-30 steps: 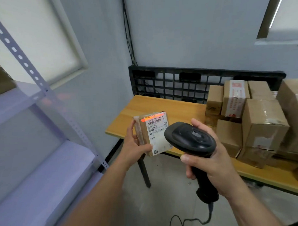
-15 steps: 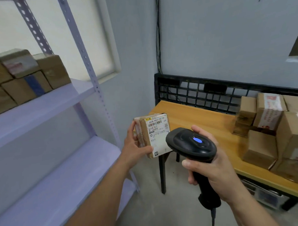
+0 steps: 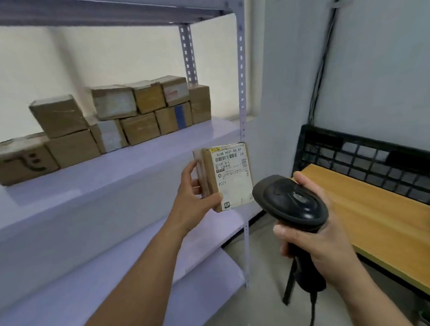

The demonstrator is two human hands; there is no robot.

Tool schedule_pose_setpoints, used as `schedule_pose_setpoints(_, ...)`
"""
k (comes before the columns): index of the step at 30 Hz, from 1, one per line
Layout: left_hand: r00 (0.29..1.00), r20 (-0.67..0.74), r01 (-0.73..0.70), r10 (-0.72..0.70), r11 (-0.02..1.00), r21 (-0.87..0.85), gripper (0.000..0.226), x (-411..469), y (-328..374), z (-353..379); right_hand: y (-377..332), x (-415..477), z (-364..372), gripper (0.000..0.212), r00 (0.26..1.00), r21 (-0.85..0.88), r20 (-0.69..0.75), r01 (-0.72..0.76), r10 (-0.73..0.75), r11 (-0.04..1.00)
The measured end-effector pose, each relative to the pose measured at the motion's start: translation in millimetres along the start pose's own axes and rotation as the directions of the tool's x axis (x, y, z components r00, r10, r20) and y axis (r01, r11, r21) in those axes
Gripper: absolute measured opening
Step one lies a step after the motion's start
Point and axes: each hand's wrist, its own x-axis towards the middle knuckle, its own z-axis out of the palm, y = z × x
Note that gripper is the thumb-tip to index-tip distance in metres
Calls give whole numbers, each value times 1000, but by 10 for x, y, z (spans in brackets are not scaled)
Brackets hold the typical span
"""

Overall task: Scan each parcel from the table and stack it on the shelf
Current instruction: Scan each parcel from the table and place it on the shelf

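My left hand [image 3: 194, 200] grips a small flat cardboard parcel [image 3: 228, 177] upright, its white barcode label facing me. It hangs in the air in front of the shelf's right post. My right hand [image 3: 316, 239] is closed round the handle of a black barcode scanner [image 3: 292, 201], just right of the parcel and a little lower. The pale purple middle shelf [image 3: 141, 165] carries several brown parcels [image 3: 124, 117] stacked in two layers at its back left. The wooden table [image 3: 371, 211] lies to the right; its parcels are out of view.
A perforated metal post [image 3: 241, 88] stands just behind the held parcel. A lower shelf [image 3: 145, 282] and an upper shelf [image 3: 106, 10] frame the middle one. A black plastic grid panel [image 3: 369, 157] stands against the wall behind the table. The scanner's cable [image 3: 312, 315] hangs down to the floor.
The view has swung left from the table to the shelf. The red scan line on the label and the scanner's blue light have gone out. Both hands keep their hold.
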Motion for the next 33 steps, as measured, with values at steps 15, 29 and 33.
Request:
schedule_pose_setpoints(15,844,-530,-69,81,997,42,79,-358,261,-2330,67,350,1662,90,947,-6,321,6,-4,1000)
schedule_pose_setpoints(29,773,-633,53,-39,999,4,59,280,200,-3758,222,606,2576,92,926,-24,377,-5,13,1000)
schedule_pose_setpoints(33,764,-644,96,-39,994,53,62,521,190,-3881,248,698,2668,92,924,-32,381,-16,28,999)
